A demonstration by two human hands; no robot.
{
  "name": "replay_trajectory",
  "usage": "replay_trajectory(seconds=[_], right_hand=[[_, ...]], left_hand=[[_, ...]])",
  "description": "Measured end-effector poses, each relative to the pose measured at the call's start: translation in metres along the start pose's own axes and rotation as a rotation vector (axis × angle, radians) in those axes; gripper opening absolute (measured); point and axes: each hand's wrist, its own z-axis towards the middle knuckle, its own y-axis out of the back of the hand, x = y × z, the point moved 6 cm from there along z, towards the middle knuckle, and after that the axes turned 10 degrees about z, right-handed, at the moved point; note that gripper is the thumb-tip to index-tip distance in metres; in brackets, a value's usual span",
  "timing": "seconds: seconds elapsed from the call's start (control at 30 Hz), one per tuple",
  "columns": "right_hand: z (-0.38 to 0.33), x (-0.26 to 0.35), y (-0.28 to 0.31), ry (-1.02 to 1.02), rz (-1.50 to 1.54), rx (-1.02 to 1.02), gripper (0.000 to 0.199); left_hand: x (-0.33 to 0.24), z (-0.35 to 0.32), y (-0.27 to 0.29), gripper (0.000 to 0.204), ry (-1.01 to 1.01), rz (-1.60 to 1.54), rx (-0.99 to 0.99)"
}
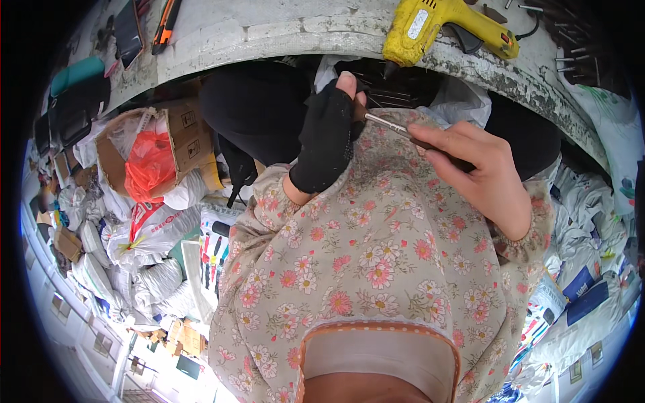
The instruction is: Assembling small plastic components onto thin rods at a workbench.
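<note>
My left hand (329, 131) wears a black fingerless glove and is closed around the brown end of a slim stick with a silver metal section (388, 124). The stick slants down to the right in front of my chest. My bare right hand (480, 164) grips its dark handle between thumb and fingers. The palm side of the left hand is turned away, so its exact hold is partly hidden. Just beyond both hands, a yellow gun-shaped power tool (430, 27) lies on the worn table edge (269, 40), its nozzle pointing toward me.
An orange and black utility knife (166, 27) and a dark phone-like slab (127, 33) lie on the table's left. Several thin metal-ended sticks (581, 50) are at the far right. A cardboard box (187, 138) holding a red plastic bag (149, 164) stands left, among white bags (158, 282).
</note>
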Motion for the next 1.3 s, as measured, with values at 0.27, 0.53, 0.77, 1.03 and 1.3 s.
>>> replay_trajectory(seconds=[0.27, 0.53, 0.77, 1.03, 1.3], right_hand=[[0.007, 0.008, -0.012, 0.045, -0.152, 0.032, 0.035], [0.011, -0.027, -0.012, -0.006, 0.001, 0.026, 0.028], [0.016, -0.056, -0.028, -0.015, 0.123, 0.024, 0.029], [0.067, -0.195, -0.078, -0.171, -0.291, 0.094, 0.029], [0.06, -0.189, -0.075, -0.072, -0.284, 0.222, 0.031]], left_hand=[[-0.024, -0.005, 0.004, 0.025, -0.295, 0.364, 0.02], [-0.022, -0.002, 0.007, 0.011, -0.309, 0.586, 0.211], [-0.038, -0.021, 0.004, 0.026, -1.276, 1.168, 0.087], [-0.079, 0.004, 0.004, 0.027, -1.227, 1.114, -0.203], [-0.155, 0.117, 0.013, 0.035, -1.347, 1.396, -0.57]])
